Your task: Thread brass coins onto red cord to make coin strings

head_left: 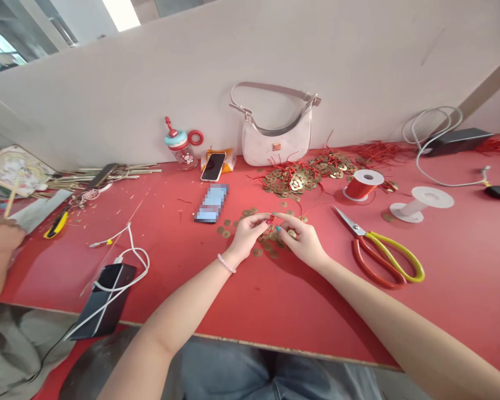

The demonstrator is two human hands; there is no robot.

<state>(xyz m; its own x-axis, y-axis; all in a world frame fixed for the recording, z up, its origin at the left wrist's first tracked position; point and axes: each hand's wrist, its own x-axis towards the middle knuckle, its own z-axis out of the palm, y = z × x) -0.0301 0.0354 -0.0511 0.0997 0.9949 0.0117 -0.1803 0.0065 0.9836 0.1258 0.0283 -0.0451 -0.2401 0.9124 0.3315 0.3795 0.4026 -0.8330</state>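
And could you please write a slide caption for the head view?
Left hand and right hand meet at red cord above coin-like discs, scissors to the right.

Both forearms [194, 300] angle inward, left hand [246, 236] and right hand [307, 242] close together with bent fingers [290, 217].

A red table [241, 300] beneath a pale wall [358, 55]

The tabletop stretches out of sight on both sides, paler where light catches it at the left. A thin pale line [139, 197] crosses that end, and the front edge [233, 340] shows a narrow brownish rim. Behind it rises the plain wall, off-white with a pinkish cast, marked by a dark scratch [433, 47] high up. A brown strip [487, 89] slants across at far right. Over the wall's sloping top, upper left, I see a paned window [0, 47] and a glaring white panel [121, 14], lamp or window I can't tell.
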